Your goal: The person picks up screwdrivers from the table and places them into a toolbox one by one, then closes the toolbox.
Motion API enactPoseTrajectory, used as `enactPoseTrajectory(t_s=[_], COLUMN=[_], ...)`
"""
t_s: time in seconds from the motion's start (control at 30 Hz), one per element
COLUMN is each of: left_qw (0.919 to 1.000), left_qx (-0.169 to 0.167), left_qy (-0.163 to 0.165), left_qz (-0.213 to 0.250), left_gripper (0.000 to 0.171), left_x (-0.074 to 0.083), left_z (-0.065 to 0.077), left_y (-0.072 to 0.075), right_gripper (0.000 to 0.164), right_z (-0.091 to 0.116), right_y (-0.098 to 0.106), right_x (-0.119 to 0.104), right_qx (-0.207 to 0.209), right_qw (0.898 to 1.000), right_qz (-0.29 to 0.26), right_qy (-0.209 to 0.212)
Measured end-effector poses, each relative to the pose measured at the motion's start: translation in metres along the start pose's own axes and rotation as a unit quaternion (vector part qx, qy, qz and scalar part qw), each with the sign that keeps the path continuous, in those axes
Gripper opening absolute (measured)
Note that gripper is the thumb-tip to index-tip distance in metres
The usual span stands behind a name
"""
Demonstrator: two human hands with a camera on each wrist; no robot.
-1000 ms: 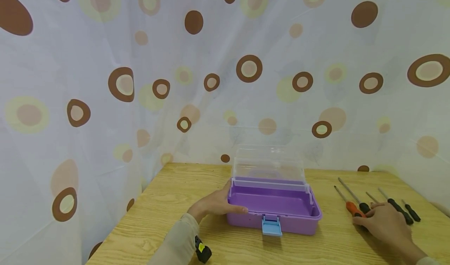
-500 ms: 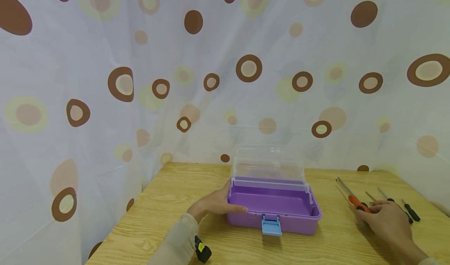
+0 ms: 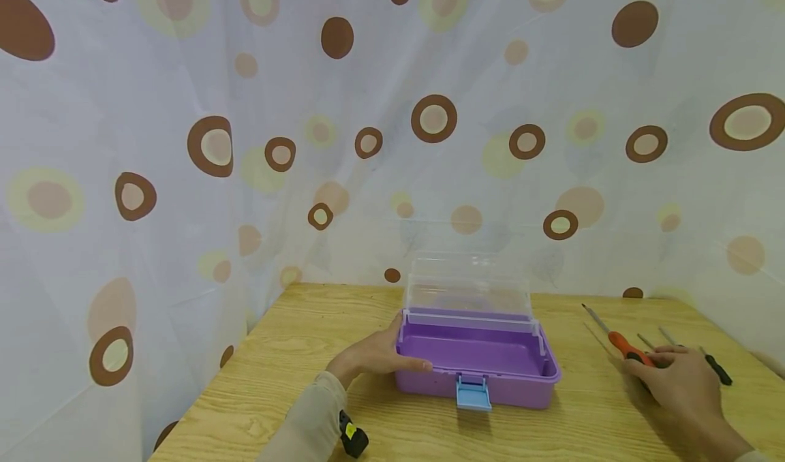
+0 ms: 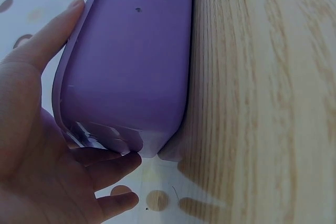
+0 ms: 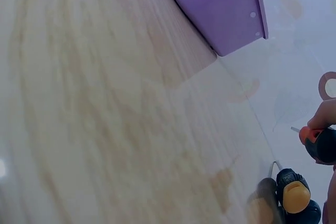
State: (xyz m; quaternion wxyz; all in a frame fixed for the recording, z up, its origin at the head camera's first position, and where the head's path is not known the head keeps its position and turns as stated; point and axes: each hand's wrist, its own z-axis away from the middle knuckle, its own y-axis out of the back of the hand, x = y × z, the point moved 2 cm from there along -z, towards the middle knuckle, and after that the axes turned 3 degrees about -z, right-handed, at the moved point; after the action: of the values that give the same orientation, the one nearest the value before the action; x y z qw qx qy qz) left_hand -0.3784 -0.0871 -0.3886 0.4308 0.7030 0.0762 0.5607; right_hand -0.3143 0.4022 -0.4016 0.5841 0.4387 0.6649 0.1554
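Observation:
A purple toolbox stands on the wooden table with its clear lid up and its blue latch hanging down in front. My left hand rests against its left end. The thumb lies along the front rim, and some fingers touch the end wall in the left wrist view. On the right, my right hand pinches a screwdriver by its orange and black handle, shaft pointing away to the left. Below it in the right wrist view lies a black screwdriver handle with a yellow end.
More dark-handled screwdrivers lie beyond and right of the right hand, partly covered by it. A small black object with a yellow patch sits beside the left sleeve. A dotted white curtain hangs behind the table.
My right hand has picked up the orange and black screwdriver and shifted slightly right. The shaft tip has risen in the head view. The left hand and toolbox stay put.

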Motion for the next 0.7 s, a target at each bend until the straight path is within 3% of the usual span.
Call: enactPoseTrajectory(t_s=[0.23, 0.7], left_qw=[1.0000, 0.9999], left_qx=[-0.001, -0.003], left_qy=[0.008, -0.012], left_qz=[0.003, 0.006], left_gripper=[0.129, 0.127], left_x=[0.000, 0.000], left_z=[0.000, -0.001], left_y=[0.000, 0.001], right_gripper=[0.065, 0.079], right_z=[-0.001, 0.001], right_y=[0.002, 0.017], right_x=[0.001, -0.015], right_qx=[0.017, 0.005], right_qw=[1.000, 0.997], right_qz=[-0.002, -0.070], right_qy=[0.013, -0.030])
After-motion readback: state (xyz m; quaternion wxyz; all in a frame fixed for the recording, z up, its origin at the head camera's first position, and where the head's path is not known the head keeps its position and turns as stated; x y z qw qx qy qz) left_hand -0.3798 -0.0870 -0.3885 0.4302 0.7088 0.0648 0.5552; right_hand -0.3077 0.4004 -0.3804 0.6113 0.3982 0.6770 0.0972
